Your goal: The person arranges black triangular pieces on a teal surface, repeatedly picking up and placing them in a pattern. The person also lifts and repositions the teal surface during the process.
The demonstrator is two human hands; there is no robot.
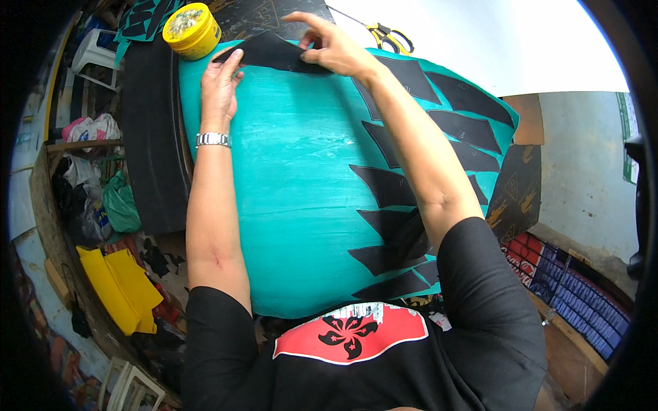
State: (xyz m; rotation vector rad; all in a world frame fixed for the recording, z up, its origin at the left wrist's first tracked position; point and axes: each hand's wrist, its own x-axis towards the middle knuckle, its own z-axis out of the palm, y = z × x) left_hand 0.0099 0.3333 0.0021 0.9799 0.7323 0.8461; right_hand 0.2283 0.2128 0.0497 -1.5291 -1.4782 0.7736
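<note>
Black piece [269, 53] is pinched between your left hand [221, 83] and right hand [337, 52], over the teal sheet's [295, 144] far edge; far left, one yellow tub [199, 41], pale crust [184, 22] on top.

The black short-sleeved shirt [391, 377] has, at six o'clock, a red print [404, 327] with black flower [349, 331]; the left wrist [215, 125], at ten o'clock, wears a silvery link band [213, 140].

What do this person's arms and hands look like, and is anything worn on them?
The left hand and right hand wear no gloves. A silver link band circles the left wrist; the right wrist shows none. The black left sleeve and matching right sleeve are short.
</note>
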